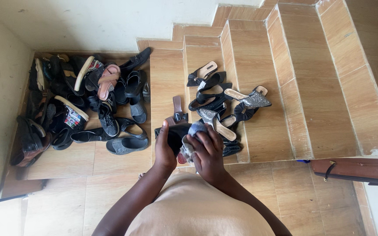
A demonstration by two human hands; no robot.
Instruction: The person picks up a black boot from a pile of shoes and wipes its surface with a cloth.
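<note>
Left hand point(165, 150) holds black shoe point(178, 133); right hand point(207, 153) presses grey cloth point(193, 133).

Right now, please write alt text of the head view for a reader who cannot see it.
The left hand holds a black shoe while the right hand presses a grey cloth on it. More shoes lie on the wooden steps and in a pile at left.

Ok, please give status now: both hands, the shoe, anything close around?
Left hand grips black shoe. Right hand presses grey cloth on it. Heeled shoes crowd the step just beyond.
</note>
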